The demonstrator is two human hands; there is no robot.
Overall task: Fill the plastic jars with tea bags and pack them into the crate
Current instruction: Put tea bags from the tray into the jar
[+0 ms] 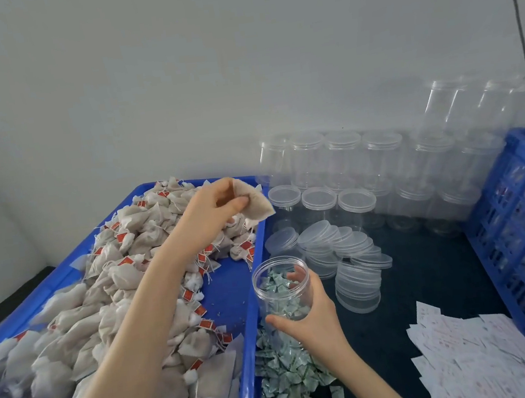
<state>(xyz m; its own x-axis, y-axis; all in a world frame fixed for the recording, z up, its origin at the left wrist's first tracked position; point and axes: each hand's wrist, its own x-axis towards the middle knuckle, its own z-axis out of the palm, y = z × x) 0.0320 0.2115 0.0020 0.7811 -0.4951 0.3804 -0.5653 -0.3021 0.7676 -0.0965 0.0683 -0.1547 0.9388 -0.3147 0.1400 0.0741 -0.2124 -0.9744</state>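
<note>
The wide blue plastic tray (252, 233) heaped with beige tea bags (79, 307) sits at the person's left, close enough for one reach to lift a bag. To the far right stands the blue slatted plastic crate (521, 216), seemingly already holding packed jars, though its contents are blurred. Along the wall the empty clear plastic jars (349, 161) wait in rows, with a stack of clear lids (358, 286) just in front — probably so capping follows filling without a long reach. The open clear jar (282, 289) is gripped round its side by the right hand (316, 321), tilted toward the tray, likely to offer its mouth. The left hand (210, 212) pinches one beige tea bag (257, 204) above the tray's edge, near the jar. Small green-and-white sachets (290, 380) lie loose below the jar
</note>
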